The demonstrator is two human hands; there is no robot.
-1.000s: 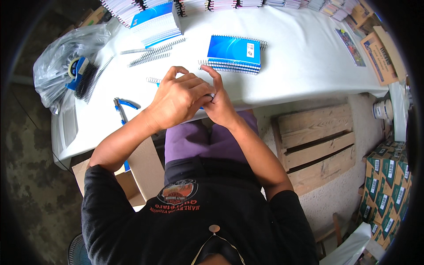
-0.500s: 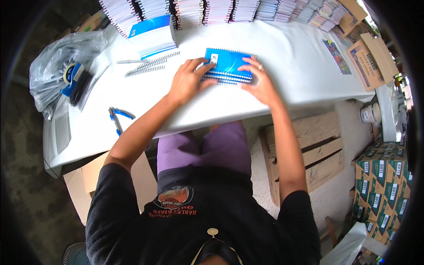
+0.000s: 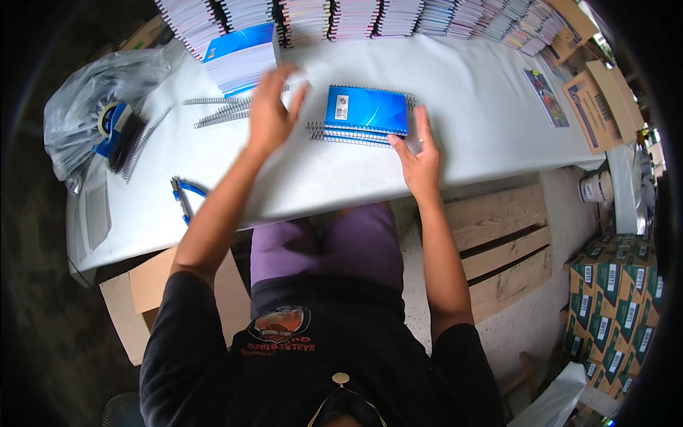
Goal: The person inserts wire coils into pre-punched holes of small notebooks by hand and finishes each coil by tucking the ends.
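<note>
A small pile of spiral-bound notebooks with blue covers (image 3: 366,110) lies on the white-covered table in front of me; wire coils stick out past its sides. At its right edge rests my right hand (image 3: 421,156), thumb by the near corner and fingers stretched out, not wrapped round it. My left hand (image 3: 270,110) is in the air left of the pile, fingertips smeared by motion, thumb apart, with nothing visible in it. Beside it lie several loose wire coils (image 3: 228,112). Just beyond stands a thick stack of blue-covered sheets (image 3: 245,62).
Bound books (image 3: 306,21) line the table's far edge. Blue-handled pliers (image 3: 183,198) lie at near left. A tape dispenser (image 3: 112,135), dark coils and a clear plastic bag (image 3: 85,92) are farther left. An open cardboard box (image 3: 597,107) stands right; a wooden pallet (image 3: 498,235) is below.
My left hand has let go of the notebooks and moved left and away from me, toward the stack of sheets. My right hand has slid slightly nearer along the pile's right edge, fingers straighter.
</note>
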